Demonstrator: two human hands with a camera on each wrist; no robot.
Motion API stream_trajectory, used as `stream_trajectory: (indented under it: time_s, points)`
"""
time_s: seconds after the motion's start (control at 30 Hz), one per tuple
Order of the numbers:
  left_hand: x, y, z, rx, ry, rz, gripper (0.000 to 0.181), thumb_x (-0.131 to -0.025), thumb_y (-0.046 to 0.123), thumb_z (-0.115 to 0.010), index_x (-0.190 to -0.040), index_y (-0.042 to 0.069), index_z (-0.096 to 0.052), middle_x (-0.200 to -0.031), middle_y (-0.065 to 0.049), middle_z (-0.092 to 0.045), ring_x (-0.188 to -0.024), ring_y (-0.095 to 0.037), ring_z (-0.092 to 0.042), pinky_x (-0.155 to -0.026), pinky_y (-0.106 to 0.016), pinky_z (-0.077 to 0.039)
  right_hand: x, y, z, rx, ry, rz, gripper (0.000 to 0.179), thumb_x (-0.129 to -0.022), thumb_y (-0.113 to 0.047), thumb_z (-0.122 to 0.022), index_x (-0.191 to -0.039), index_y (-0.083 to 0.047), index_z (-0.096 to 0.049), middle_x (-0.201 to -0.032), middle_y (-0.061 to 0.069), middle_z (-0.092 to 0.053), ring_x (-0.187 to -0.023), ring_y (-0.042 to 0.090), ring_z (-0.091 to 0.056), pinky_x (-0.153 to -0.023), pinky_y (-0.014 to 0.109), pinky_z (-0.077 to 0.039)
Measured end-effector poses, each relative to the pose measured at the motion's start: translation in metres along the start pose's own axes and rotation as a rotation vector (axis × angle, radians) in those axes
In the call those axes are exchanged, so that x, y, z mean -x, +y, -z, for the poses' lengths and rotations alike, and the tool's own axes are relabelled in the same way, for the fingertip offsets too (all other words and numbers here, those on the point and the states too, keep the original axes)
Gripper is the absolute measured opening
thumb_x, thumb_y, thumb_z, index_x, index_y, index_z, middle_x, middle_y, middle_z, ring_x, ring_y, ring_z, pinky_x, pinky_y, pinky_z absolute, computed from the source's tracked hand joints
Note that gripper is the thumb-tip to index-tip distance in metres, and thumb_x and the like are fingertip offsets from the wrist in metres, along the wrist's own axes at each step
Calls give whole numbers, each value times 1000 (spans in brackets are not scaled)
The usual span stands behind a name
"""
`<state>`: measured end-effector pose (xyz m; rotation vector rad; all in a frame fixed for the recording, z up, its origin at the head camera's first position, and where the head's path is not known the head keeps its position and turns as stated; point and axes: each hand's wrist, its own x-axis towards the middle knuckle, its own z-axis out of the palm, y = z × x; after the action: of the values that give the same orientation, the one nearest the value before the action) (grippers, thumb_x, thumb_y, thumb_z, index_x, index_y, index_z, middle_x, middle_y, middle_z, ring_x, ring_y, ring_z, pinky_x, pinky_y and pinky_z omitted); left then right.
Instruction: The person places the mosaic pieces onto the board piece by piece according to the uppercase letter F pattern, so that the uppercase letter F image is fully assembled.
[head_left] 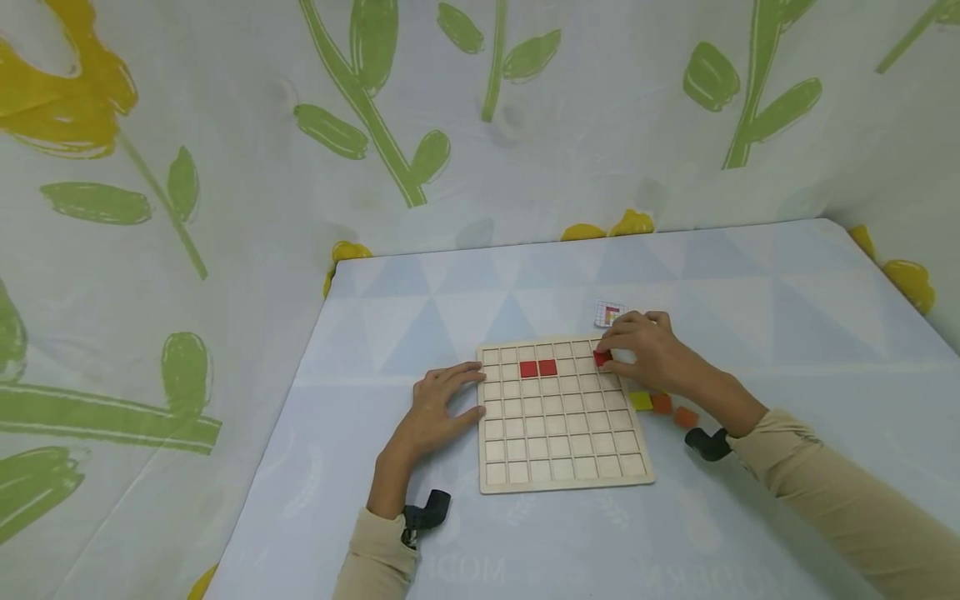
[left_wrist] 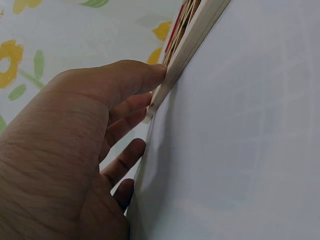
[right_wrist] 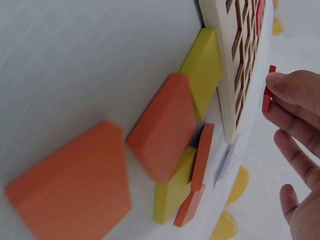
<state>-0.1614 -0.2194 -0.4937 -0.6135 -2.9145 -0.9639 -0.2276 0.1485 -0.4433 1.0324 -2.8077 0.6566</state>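
From my station I read the board [head_left: 557,426] as a pale wooden, square-celled grid with a raised rim, lying flat on the table [head_left: 360,467] between the hands. Two seated red tiles [head_left: 528,369] lie side by side in adjacent cells near the far edge. They are flat, square and uniformly coloured.

Left hand [head_left: 437,412]: released, fingers extended and spread, thumb set apart. In the left wrist view I observe the thumb tip touching the board's side edge. This hand grasps nothing.

Right hand [head_left: 648,350]: grasping. I observe the held red tile [right_wrist: 266,103] pinched between thumb and fingertips, with the lower fingers extended clear of it. Position of the held tile: at the board's far right corner in the head view. I cannot tell whether it touches a cell.

Loose parts: beside the board's right edge lie a yellow tile [head_left: 641,401] and several orange tiles [head_left: 686,417]. A small printed card [head_left: 604,317] bearing a coloured grid pattern lies just beyond the far right corner.
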Motion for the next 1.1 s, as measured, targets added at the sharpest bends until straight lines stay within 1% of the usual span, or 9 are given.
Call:
stream_trajectory:
  time_s: [0.2, 0.3, 0.43, 0.57, 0.7, 0.93, 1.1]
  points:
    - [0, -1, 0, -19, -11, 5, 49, -92, 37, -68, -138, 23, -59, -152, 10, -45, -134, -26, -38, -102, -53, -25, -7, -8, -5, -8, -15, 3, 21, -81, -15, -85, -101, -11, -78, -104, 3, -72, -115, 29, -52, -100, 61, -23]
    - [0, -1, 0, -17, 0, -3, 49, -91, 36, -69, -137, 23, -60, -152, 9, -46, -133, -27, -39, -100, -53, -26, -10, -12, -8, -9, -13, 15, 20, -81, -15, -84, -101, -10, -78, -102, 2, -72, -113, 29, -53, -99, 61, -24]
    - [1, -2, -1, -18, 8, -11, 49, -91, 35, -69, -137, 22, -60, -152, 8, -46, -133, -28, -40, -101, -55, -26, -14, -17, -14, -11, -15, 28, 20, -82, -16, -84, -100, -11, -79, -102, 0, -72, -110, 27, -53, -97, 60, -25]
    - [1, -3, -2, -31, -2, -2, 49, -92, 37, -68, -138, 23, -60, -152, 9, -45, -134, -27, -39, -102, -54, -26, -18, -21, -20, 13, -6, 47, 18, -81, -15, -84, -98, -13, -79, -102, 1, -70, -108, 26, -53, -95, 60, -27]
    - [2, -2, -1, -19, -1, -1, 49, -91, 36, -69, -137, 23, -60, -152, 8, -46, -133, -27, -40, -100, -53, -26, -21, -23, -24, 28, 0, 67, 17, -81, -15, -84, -97, -13, -79, -102, 1, -70, -108, 27, -54, -94, 61, -28]
    - [1, -2, -1, -17, -20, 17, 49, -92, 38, -68, -139, 24, -59, -153, 11, -44, -134, -24, -38, -101, -51, -26, -24, -27, -27, 26, 14, 97, 17, -81, -13, -84, -96, -11, -78, -102, 2, -71, -108, 27, -55, -91, 59, -29]
    - [1, 0, 0, -26, -10, 14, 49, -92, 39, -67, -139, 24, -59, -152, 10, -45, -134, -24, -39, -101, -51, -27, -27, -29, -28, 20, 6, 95, 18, -80, -13, -85, -97, -11, -79, -102, 3, -71, -107, 27, -54, -90, 58, -28]
